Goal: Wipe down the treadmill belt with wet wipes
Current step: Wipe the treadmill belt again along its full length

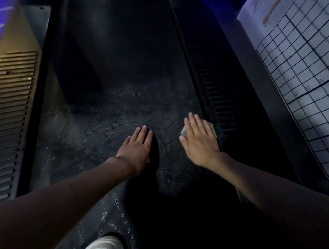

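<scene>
The dark treadmill belt (pixel 107 111) runs up the middle of the view, with damp streaks and droplets across its near half. My left hand (pixel 137 145) rests flat on the belt, fingers straight, holding nothing. My right hand (pixel 199 140) lies flat with straight fingers, pressing a pale wet wipe (pixel 184 132) onto the belt at its right edge. Only the wipe's corners show beside my palm and fingers.
A black ribbed side rail (pixel 220 96) borders the belt on the right, a grey ribbed rail (pixel 8 115) on the left. A white sheet with a printed grid (pixel 303 60) lies at the far right. A white-clad knee (pixel 104 245) shows at the bottom.
</scene>
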`<state>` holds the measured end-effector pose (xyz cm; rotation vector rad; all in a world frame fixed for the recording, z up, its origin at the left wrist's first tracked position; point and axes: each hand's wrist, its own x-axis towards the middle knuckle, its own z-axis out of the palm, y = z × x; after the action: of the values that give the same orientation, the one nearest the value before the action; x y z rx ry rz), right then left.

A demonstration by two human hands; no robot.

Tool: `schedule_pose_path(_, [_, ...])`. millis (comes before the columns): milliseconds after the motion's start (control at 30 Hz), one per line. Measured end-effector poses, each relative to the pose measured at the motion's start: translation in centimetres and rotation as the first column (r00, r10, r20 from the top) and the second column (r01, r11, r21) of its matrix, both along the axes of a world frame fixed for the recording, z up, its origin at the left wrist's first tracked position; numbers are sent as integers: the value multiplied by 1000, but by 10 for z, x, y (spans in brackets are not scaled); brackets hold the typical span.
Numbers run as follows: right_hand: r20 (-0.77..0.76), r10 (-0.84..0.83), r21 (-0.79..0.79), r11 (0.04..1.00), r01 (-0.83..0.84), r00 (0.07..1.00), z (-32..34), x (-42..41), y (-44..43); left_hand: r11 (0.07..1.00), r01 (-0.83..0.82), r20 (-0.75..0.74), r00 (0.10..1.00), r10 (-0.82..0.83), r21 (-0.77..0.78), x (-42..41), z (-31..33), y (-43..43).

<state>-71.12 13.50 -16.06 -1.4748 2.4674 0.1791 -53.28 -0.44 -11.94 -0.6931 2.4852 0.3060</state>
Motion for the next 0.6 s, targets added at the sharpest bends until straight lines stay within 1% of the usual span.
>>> schedule_pose_path(33, [-9, 8, 0, 1000, -8, 1000, 1, 5, -1, 1000, 1, -7, 1000, -1, 4, 0, 0, 0])
schedule_pose_path(67, [-10, 62, -8, 998, -62, 998, 0, 12, -2, 1000, -3, -21, 1000, 3, 2, 0, -1, -1])
schedule_pose_path(100, [3, 158, -21, 987, -158, 987, 1, 23, 0, 1000, -6, -33, 999, 6, -1, 0, -3, 0])
schedule_pose_path(133, [22, 279, -37, 960, -278, 960, 3, 33, 2, 1000, -9, -43, 999, 9, 3, 0, -5, 0])
schedule_pose_path(200, [24, 498, -72, 866, -495, 867, 4, 50, 4, 999, -21, -69, 997, 23, 28, 1, -7, -1])
schedule_pose_path(233, [7, 534, -99, 842, -530, 846, 5, 54, 4, 999, -26, -94, 995, 30, 45, 2, -9, -3])
schedule_pose_path(267, [12, 509, -136, 854, -503, 861, 7, 56, 5, 998, -28, -116, 993, 35, 61, 4, -8, -6])
schedule_pose_path(333, [62, 409, -179, 902, -393, 910, 8, 60, 13, 995, -37, -124, 991, 48, 88, 7, -5, -10])
schedule_pose_path(433, [68, 480, -115, 875, -471, 875, 1, 60, 24, 985, -156, -93, 982, 162, 67, 13, 2, -7])
schedule_pose_path(467, [56, 456, -90, 888, -451, 888, -1, 53, 22, 980, -193, -98, 975, 197, 45, 14, 3, -5])
schedule_pose_path(500, [60, 380, -73, 924, -376, 923, -1, 43, 14, 976, -215, -108, 970, 216, 25, 16, 3, -5])
schedule_pose_path(533, [68, 259, -58, 965, -255, 963, 0, 31, 4, 977, -213, -113, 971, 213, 11, 18, 4, -5])
schedule_pose_path(600, [79, 27, -27, 999, -25, 997, 2, 15, -14, 982, -187, -110, 976, 187, 8, 21, 5, -10])
